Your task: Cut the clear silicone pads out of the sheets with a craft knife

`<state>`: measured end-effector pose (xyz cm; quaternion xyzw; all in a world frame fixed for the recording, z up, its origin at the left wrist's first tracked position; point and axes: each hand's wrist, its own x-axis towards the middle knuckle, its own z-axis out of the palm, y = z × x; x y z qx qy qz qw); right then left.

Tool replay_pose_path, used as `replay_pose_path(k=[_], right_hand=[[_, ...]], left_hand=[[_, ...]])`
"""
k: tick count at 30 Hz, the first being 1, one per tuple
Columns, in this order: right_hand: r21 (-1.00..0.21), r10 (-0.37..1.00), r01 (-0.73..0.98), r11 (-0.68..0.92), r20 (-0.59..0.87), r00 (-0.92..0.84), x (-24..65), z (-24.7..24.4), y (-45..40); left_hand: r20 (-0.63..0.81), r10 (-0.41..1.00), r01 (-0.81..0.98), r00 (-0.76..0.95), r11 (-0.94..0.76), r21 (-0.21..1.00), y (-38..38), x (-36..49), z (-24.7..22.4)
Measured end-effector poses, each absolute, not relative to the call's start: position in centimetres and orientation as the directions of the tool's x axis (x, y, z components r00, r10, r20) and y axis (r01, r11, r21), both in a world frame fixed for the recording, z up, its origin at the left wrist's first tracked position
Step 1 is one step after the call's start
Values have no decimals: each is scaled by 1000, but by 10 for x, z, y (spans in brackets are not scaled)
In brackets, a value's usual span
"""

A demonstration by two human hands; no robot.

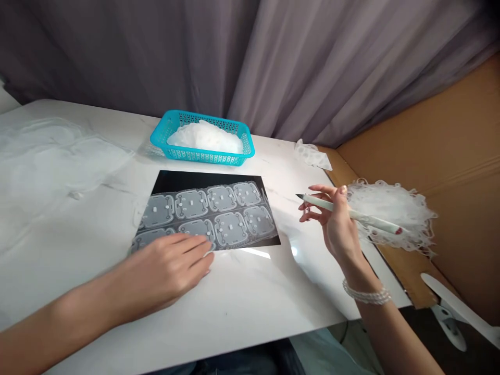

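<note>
Our right hand (336, 224) grasps a pen (369, 221), probably light, rigid, best held mid-barrel; our left hand (175, 265) lies unclenched over the printed sheet (213, 208) beneath.

left hand (177, 266): over plastic sheet (230, 228) | right hand (339, 226): holding pen (371, 221)

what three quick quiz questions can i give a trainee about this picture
1. Multiple choice: what does the right hand hold?
a) scissors
b) a pen-like tool
c) a spoon

2. True or false: white material lies in the blue basket.

3. Fill in: the ____ hand covers part of the near edge of the dark sheet.

Key: 1 b; 2 true; 3 left hand
</note>
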<state>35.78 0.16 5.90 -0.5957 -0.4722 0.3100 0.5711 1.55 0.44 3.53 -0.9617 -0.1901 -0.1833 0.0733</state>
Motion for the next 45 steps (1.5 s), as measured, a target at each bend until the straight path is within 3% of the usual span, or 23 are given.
replay_pose_path(k=[3, 6, 17, 24, 28, 36, 45], right_hand=[[-976, 914, 188, 108, 172, 368, 340, 61, -2], [-971, 907, 221, 92, 173, 384, 322, 60, -5], [-933, 929, 360, -13, 122, 349, 300, 36, 2], [-777, 983, 620, 110, 178, 49, 293, 21, -2], [-706, 973, 679, 202, 221, -60, 289, 19, 2], [-577, 946, 767, 282, 302, -120, 280, 17, 10], [-450, 951, 858, 248, 283, -126, 273, 23, -12]], left_hand=[[247, 344, 382, 906, -915, -128, 18, 59, 21], [201, 358, 385, 912, -915, -120, 32, 83, 8], [250, 465, 491, 849, -870, -46, 45, 100, -6], [305, 422, 447, 854, -894, -13, 45, 95, -10], [310, 436, 448, 845, -893, 37, 47, 95, -8], [311, 448, 464, 838, -885, 24, 47, 97, -6], [310, 486, 492, 817, -868, 65, 46, 96, -8]])
